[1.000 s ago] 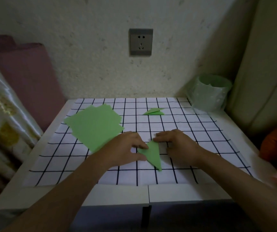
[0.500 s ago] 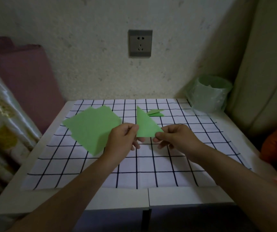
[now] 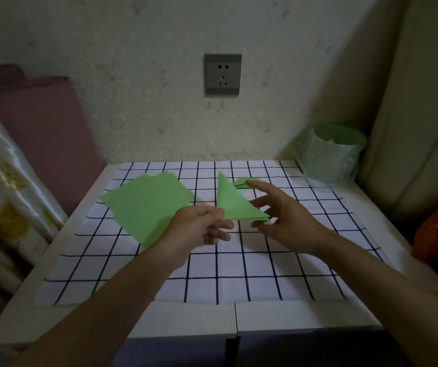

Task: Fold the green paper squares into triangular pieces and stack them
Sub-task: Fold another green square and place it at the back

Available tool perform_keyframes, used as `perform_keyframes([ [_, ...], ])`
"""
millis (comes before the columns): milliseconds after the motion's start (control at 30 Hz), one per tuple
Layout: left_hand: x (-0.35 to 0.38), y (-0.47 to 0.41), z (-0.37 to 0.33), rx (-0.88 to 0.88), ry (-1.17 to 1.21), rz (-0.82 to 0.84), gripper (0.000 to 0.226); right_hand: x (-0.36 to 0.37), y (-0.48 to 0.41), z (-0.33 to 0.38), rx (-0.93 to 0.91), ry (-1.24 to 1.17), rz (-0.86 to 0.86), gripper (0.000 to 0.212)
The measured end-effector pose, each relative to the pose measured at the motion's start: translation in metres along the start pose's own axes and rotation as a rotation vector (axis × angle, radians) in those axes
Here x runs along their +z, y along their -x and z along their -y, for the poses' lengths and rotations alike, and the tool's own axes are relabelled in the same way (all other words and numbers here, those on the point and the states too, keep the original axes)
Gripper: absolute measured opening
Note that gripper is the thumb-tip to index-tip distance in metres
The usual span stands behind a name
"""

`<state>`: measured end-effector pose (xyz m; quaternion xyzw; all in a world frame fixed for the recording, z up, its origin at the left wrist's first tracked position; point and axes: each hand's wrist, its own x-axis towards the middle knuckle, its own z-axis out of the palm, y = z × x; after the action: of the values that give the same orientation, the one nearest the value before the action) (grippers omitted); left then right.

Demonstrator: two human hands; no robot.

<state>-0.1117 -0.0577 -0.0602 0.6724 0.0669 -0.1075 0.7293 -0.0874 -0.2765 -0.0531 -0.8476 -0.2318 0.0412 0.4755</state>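
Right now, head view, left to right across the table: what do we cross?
green paper squares → left hand, pinching the folded triangle → right hand, fingers spread → green container. Finished stack left out: it overlaps the triangle and right hand.

Folded green triangle [image 3: 229,202] – held in the air near centre, layered, apex toward 12 o'clock, sharp tip toward 3 o'clock, pinched at its 9 o'clock corner. Flat green squares [image 3: 146,205] – fanned pile at 10 o'clock. Small stack of folded pieces [image 3: 241,182] lying at 1 o'clock.
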Motion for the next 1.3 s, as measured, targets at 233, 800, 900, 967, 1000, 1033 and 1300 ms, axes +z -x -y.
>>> perform_keyframes([
  [233,0.001,0.004,0.0,-0.064,-0.081,0.085,0.018,0.009,-0.003,-0.009,-0.26,0.031,-0.097,0.023],
  [800,0.013,0.007,0.003,0.057,-0.154,0.135,0.026,0.025,-0.001,0.015,0.222,-0.497,-0.231,0.034],
  [900,0.014,0.008,0.002,0.092,-0.189,0.15,0.024,0.023,-0.001,0.017,0.26,-0.519,-0.213,0.036],
  [967,0.014,0.007,0.003,0.108,-0.213,0.135,0.025,0.023,0.0,0.018,0.265,-0.502,-0.178,0.021],
  [1000,0.014,0.007,0.004,0.111,-0.223,0.126,0.024,0.022,0.001,0.018,0.278,-0.493,-0.169,0.015],
  [1033,0.013,0.006,0.005,0.115,-0.23,0.117,0.022,0.022,0.001,0.018,0.297,-0.491,-0.165,0.012],
  [1300,0.018,0.008,0.004,0.235,-0.236,0.023,0.034,0.018,0.001,0.019,0.406,-0.581,-0.215,0.011],
])
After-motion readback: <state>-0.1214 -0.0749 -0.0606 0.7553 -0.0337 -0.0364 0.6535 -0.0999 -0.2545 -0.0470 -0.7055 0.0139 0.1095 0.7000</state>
